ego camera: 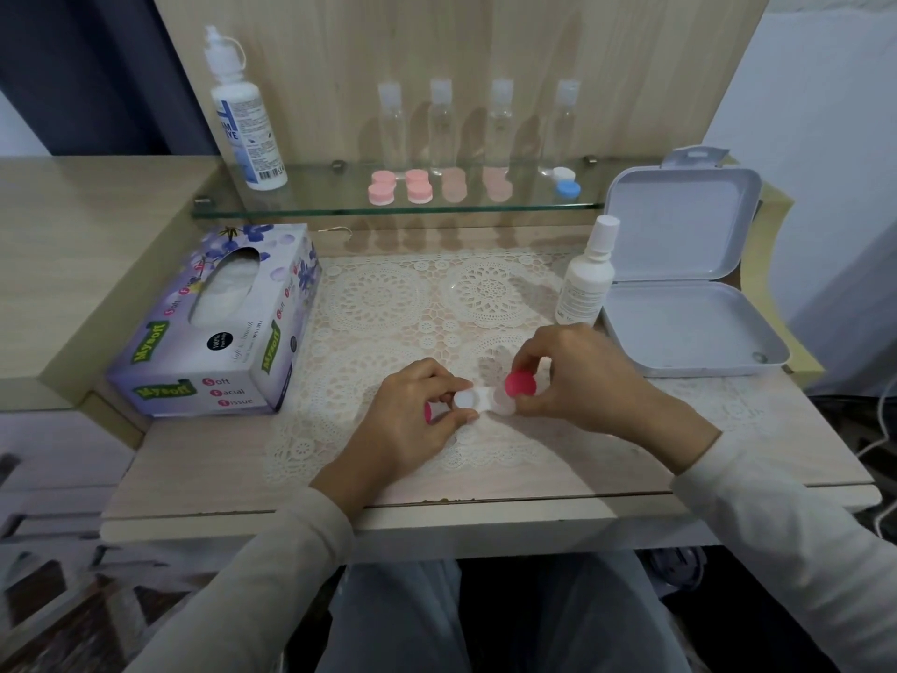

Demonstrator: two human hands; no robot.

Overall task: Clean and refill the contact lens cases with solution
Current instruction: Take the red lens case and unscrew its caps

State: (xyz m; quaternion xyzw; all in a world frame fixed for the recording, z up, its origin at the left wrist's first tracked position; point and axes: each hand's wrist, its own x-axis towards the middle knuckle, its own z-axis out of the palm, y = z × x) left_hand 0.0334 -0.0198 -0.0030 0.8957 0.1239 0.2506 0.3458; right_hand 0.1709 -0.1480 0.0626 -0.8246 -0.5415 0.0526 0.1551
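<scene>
Both forearms reach in from below, wrists low over the lace mat [388,293] on the pale wooden surface [728,429]. The left hand [412,420] curls thumb and fingers round the white plastic lens case [480,398], a second pink cap [428,413] tucked at its palm. The right hand [577,376] pinches a round, glossy pink cap [520,385] at the case's right well.

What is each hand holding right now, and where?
The left hand pinches the white lens case at its left well; the right hand grips the pink cap by its rim over the right well.
</scene>
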